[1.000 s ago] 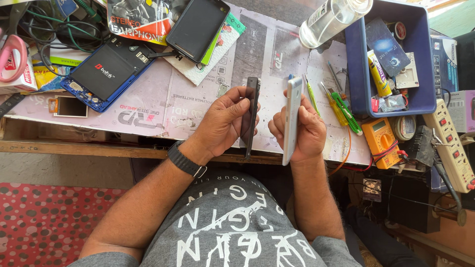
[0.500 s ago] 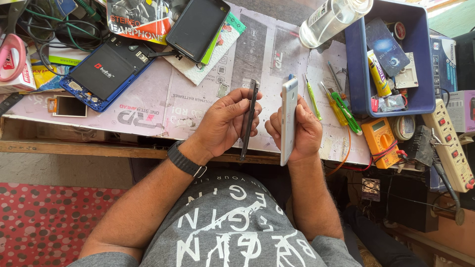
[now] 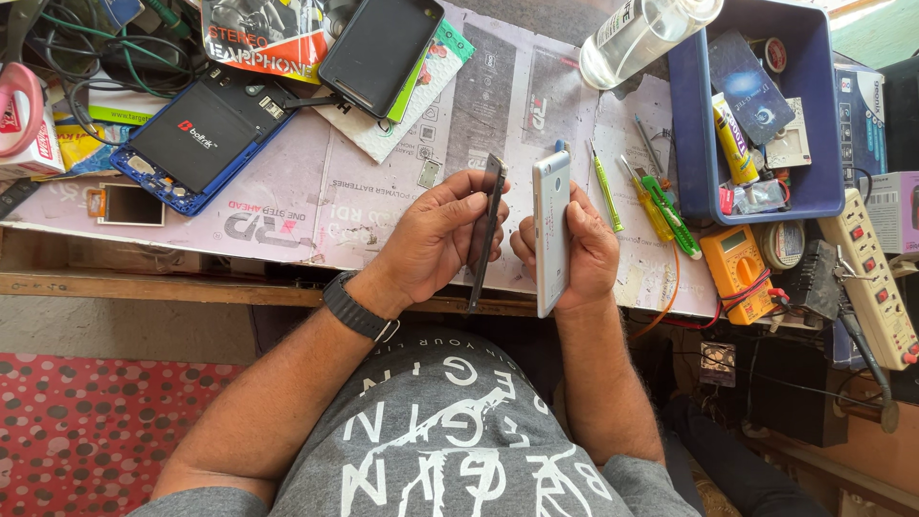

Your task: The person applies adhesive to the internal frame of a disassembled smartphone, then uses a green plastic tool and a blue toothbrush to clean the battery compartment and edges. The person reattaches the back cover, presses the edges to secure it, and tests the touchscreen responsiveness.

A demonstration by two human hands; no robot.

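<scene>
My left hand (image 3: 436, 235) grips a thin dark phone panel (image 3: 487, 230), held on edge so only its narrow side shows. Just to its right, my right hand (image 3: 579, 244) holds a silver-white phone body (image 3: 551, 230), also on edge and upright in the fingers. The two parts stand side by side, a small gap between them, above the front edge of the workbench (image 3: 124, 278). A black watch (image 3: 356, 308) sits on my left wrist.
A blue tray (image 3: 691, 144) of small parts stands at the right, with green screwdrivers (image 3: 661, 206), an orange multimeter (image 3: 735, 260) and a power strip (image 3: 876, 278) near it. A dark tablet (image 3: 206, 139), a black phone (image 3: 381, 50), cables and a clear bottle (image 3: 637, 33) lie further back.
The dark panel has turned more edge-on in my left hand and tilted slightly. Both hands stay in about the same place.
</scene>
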